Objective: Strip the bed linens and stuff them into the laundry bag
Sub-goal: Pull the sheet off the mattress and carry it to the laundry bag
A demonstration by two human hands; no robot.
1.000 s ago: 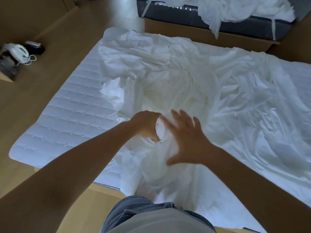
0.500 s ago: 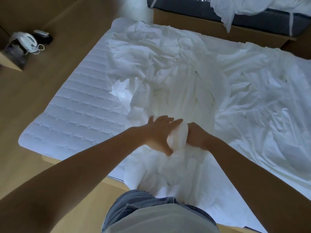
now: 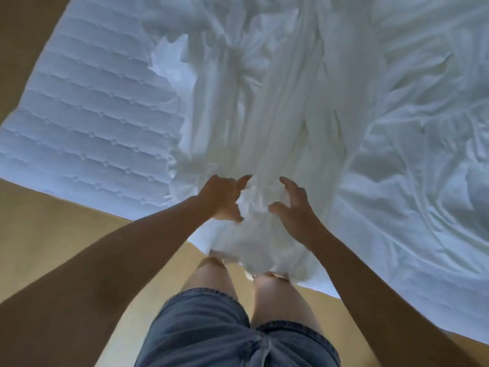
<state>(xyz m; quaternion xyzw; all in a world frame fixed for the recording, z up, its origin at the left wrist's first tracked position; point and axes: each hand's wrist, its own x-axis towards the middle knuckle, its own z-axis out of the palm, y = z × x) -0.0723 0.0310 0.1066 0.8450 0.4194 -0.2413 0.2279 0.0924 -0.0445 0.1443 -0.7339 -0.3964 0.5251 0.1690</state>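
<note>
A white crumpled bed sheet (image 3: pixel 277 107) is gathered into a long bunch running toward the near edge of the bed. Its end hangs over the edge against my knees. My left hand (image 3: pixel 221 198) grips the wad of sheet at the bed's edge, fingers curled round it. Just right of the wad, my right hand (image 3: pixel 295 207) has its fingers spread and curved, holding nothing. The quilted mattress (image 3: pixel 79 115) lies bare on the left. No laundry bag is in view.
More rumpled white sheet (image 3: pixel 423 154) covers the right side of the bed. A tan wooden bed frame (image 3: pixel 66 221) runs along the near side, where I stand in denim shorts with my knees against it. Brown floor (image 3: pixel 18 49) shows at the far left.
The bunched sheet has come nearer and now hangs over the bed's edge. My right hand let go of the wad and opened, while my left hand closed on it. The view tilted down.
</note>
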